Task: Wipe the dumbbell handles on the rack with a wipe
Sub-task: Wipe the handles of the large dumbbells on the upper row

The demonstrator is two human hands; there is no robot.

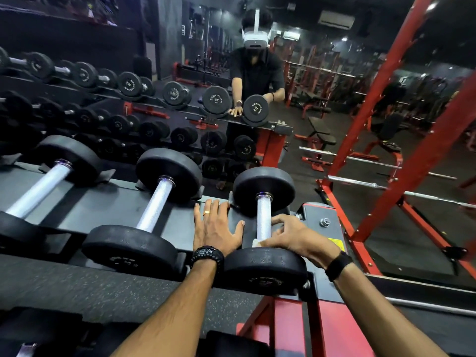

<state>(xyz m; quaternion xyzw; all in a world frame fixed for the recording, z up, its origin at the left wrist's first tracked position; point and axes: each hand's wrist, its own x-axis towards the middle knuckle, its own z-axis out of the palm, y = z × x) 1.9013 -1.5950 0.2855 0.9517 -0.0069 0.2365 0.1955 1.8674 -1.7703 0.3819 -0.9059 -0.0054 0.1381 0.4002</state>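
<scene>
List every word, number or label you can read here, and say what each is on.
No text here reads clearly.
Embossed lettering on the black round dumbbell end plates nearest the camera: too blurred.
White print on the mirrored dumbbell plates: reversed, too small.
Yellow sticker on the red steel rack frame: print unreadable.

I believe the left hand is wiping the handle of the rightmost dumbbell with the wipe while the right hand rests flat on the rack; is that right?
Not quite: the hands are swapped. In the head view, the right hand holds the wipe on the rightmost dumbbell's handle, while the left hand rests flat on the rack.
</scene>
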